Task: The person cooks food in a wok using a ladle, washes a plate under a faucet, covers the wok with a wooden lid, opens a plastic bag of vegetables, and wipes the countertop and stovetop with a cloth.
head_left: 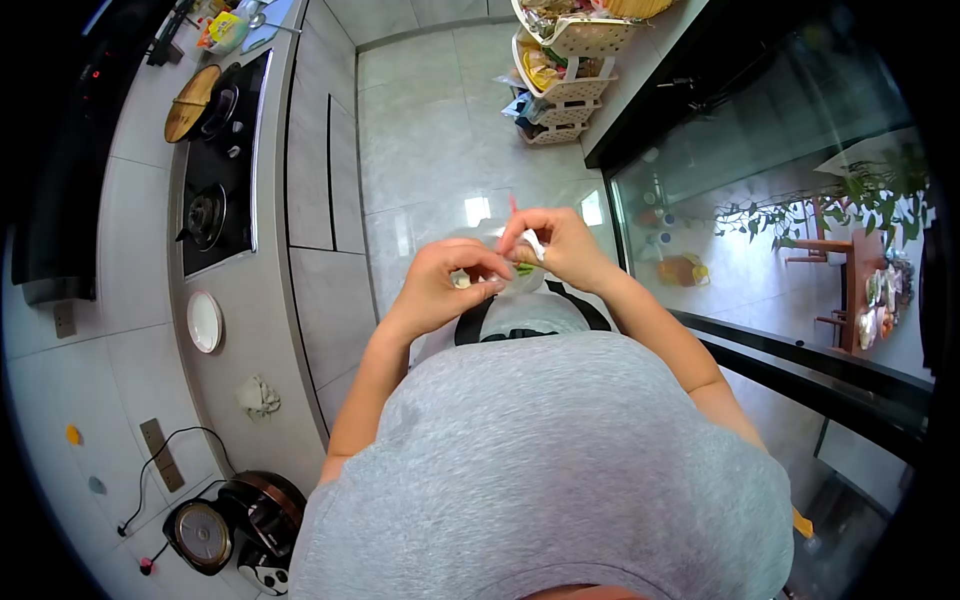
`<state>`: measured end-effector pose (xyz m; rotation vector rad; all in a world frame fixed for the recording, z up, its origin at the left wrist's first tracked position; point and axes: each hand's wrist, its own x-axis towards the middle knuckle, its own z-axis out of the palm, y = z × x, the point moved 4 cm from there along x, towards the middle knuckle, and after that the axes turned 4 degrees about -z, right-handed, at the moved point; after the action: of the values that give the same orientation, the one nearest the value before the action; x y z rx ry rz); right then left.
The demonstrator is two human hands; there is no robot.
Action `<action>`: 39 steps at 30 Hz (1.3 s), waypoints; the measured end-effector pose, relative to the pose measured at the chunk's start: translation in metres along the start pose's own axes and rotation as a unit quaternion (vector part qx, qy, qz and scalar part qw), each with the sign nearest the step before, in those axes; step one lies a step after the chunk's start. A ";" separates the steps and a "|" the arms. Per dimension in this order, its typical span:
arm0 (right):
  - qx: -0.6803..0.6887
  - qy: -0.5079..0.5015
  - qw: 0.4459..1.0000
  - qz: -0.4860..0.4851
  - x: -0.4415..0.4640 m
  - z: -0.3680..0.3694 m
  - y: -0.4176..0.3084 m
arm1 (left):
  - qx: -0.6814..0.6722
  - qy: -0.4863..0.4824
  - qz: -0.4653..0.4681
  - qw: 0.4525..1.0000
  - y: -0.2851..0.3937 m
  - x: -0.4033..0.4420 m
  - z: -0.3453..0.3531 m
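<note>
In front of my waist is what looks like a clear plastic bag [522, 283], with something green showing inside. My left hand [445, 280] is closed in a pinch at its left side, and a small pale piece [461, 280] shows between the fingers. On the other side my right hand [565, 245] also pinches, thumb against fingers, with a crumpled white bit [540, 240] between them. A thin red thing [513, 202] sticks up just beyond my right fingertips; its kind is unclear. My fingers hide much of the bag's top.
To the left runs a counter with a gas stove [215, 200], a round wooden lid [192, 104], a white plate [205, 321], a crumpled cloth [258, 397] and a black appliance [203, 535]. Ahead stands a tiered basket rack [565, 90]. A glass door [680, 210] is at right.
</note>
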<state>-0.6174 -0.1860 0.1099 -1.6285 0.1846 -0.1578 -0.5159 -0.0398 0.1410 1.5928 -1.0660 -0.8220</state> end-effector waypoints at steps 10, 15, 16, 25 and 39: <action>-0.480 -0.022 0.819 -0.313 0.005 0.015 -0.052 | -0.038 -0.053 0.034 0.997 -0.018 0.052 -0.007; -0.463 0.144 0.807 -0.336 0.007 0.014 -0.043 | -0.125 -0.089 -0.019 0.988 -0.046 0.066 -0.010; -0.502 0.188 0.795 -0.282 0.008 0.014 -0.039 | -0.159 -0.120 -0.053 0.979 -0.058 0.067 -0.008; -0.497 0.025 0.853 -0.160 0.029 0.039 -0.029 | 0.249 -0.044 0.246 0.936 -0.023 0.031 -0.070; -0.223 0.144 0.964 -0.032 0.039 0.005 0.022 | 0.203 0.116 0.027 0.972 -0.095 -0.003 -0.180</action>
<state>-0.5791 -0.1908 0.0877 -2.0581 0.4136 -0.4278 -0.3335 0.0384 0.0965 1.9365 -1.1482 -0.3790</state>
